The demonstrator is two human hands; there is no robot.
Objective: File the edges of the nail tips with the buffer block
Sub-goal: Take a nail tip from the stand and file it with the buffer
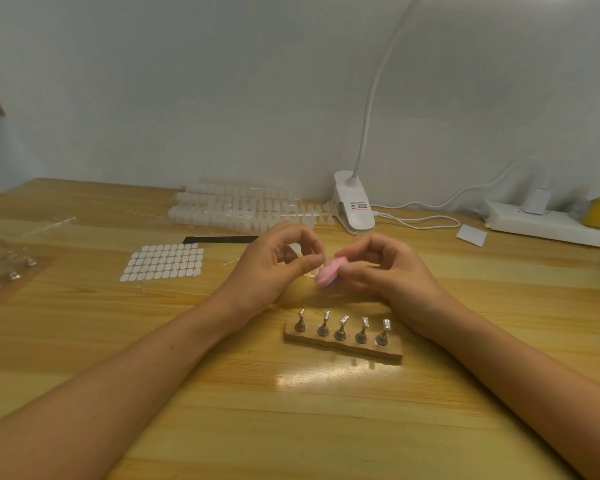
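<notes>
Two hands, held close together above the middle of the table [291, 427].

1. Right hand [381, 268]: fingers curled round the pink buffer block [331, 270], gripping it. The block's long axis slants from far-right to near-left, with its free end pointing at the left hand.
2. Left hand [274, 268]: thumb and forefinger pinched just beside the block, on what I take to be a nail tip. The tip is too small and blurred for me to make out.
3. Wooden stand [343, 344]: five metal holders, toward the near edge.

I cannot tell whether block and tip touch.
</notes>
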